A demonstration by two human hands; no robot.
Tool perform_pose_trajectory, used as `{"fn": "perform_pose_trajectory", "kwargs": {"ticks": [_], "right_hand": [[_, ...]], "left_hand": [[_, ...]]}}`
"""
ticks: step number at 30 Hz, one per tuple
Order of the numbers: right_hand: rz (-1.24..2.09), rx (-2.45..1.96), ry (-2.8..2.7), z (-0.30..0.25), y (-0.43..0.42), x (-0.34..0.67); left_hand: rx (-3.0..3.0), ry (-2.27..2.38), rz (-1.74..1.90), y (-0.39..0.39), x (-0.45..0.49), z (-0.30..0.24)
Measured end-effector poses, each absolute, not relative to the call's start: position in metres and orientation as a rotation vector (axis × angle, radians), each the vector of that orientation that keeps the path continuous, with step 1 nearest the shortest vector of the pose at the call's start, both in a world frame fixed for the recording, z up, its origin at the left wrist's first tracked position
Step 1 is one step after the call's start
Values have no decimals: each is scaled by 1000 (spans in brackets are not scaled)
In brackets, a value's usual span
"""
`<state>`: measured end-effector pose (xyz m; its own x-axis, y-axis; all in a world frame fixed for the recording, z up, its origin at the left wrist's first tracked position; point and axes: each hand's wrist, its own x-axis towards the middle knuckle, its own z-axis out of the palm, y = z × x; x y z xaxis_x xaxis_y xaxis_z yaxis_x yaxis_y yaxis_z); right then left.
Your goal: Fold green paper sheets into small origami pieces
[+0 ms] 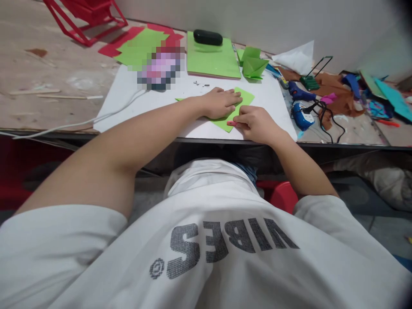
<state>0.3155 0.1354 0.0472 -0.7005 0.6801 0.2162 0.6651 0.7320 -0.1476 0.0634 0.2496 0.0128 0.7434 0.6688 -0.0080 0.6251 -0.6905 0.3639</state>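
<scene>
My left hand (222, 103) lies flat with its fingers stretched over a piece of green paper (244, 93) on the white board. Close beside it, my right hand (255, 123) is closed around a small pinkish-red tool (231, 123), whose end rests on or just over the paper's near right part. Most of that tool is hidden in the fingers, so its kind does not show. A thin green tip of paper sticks out left of my left wrist. Beyond the hands are a few tiny dark bits (206, 85) on the board.
A stack of green paper (212, 60) bears a black case (207, 37). Folded green paper (254, 66) stands right of it. A blurred-out phone (159, 71) trails a white cable (119, 109). At right lie a blue glue gun (301, 92) and a blue power socket (302, 116).
</scene>
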Motion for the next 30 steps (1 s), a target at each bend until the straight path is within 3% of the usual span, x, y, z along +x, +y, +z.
{"fn": "perform_pose_trajectory", "kwargs": {"ticks": [10,17,30], "right_hand": [[-53,-971,-2696,42,127,312],[22,-1134,-2827,56,122,306],[103,-922,-2857,61,119,310]], "left_hand": [[2599,1000,157,251,62,13],[2534,997,237,249,62,11],[2546,1014,218,241,63,19]]}}
